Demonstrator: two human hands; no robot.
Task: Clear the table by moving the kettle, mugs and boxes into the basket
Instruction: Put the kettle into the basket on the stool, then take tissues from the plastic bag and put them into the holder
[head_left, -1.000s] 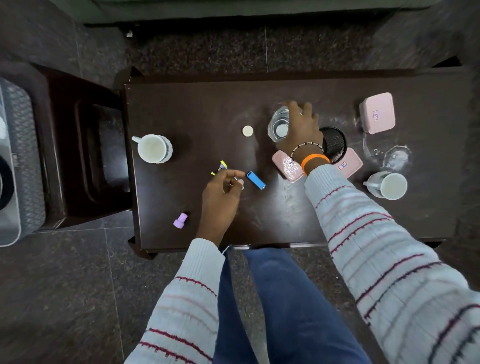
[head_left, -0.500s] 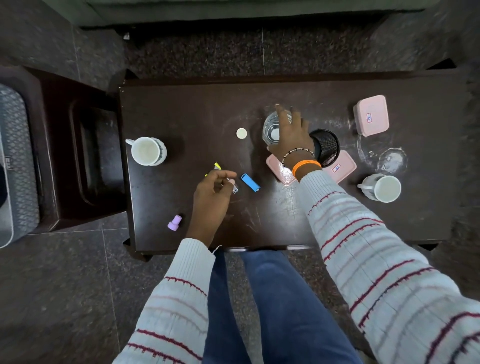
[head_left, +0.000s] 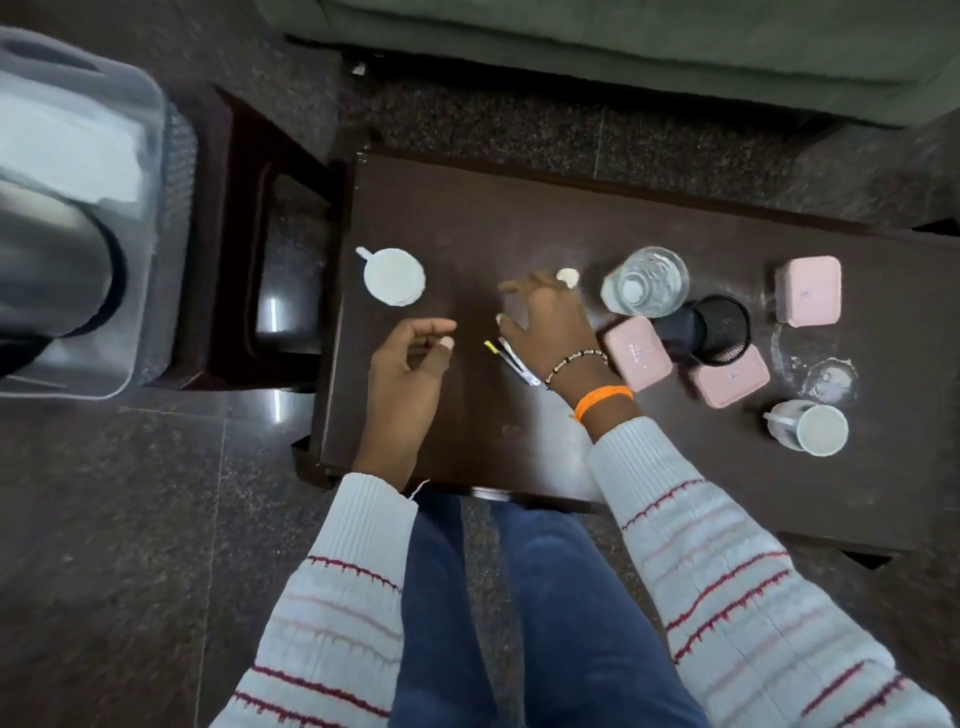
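On the dark wooden surface (head_left: 519, 431) most of the clearing is judged still to be done. To the far left, on the floor, a grey basket (head_left: 156, 218) is seen with a steel kettle (head_left: 52, 270) already inside it, beside what looks like a pale box, though that part is blurred. Two white mugs are left out: one mug (head_left: 394, 276) near the left edge, another mug (head_left: 813, 427) at the near right. Three pink boxes are also left: one box (head_left: 636, 353) just right of the right wrist, a second box (head_left: 730, 375) beside it, a third box (head_left: 808, 291) at the far right. A glass (head_left: 645, 281), a black mesh cup (head_left: 719, 330), a small white disc (head_left: 567, 275) and a pen (head_left: 511, 356) are seen among them.

The left hand (head_left: 408, 364) is held loosely curled with nothing in it, just near of the left mug. The right hand (head_left: 540, 322) is spread open over the middle, nothing gripped.

Dark speckled floor tiles (head_left: 130, 519) surround the surface; a dark chair (head_left: 275, 280) stands at its left end, and a green sofa (head_left: 623, 47) runs along the far side.
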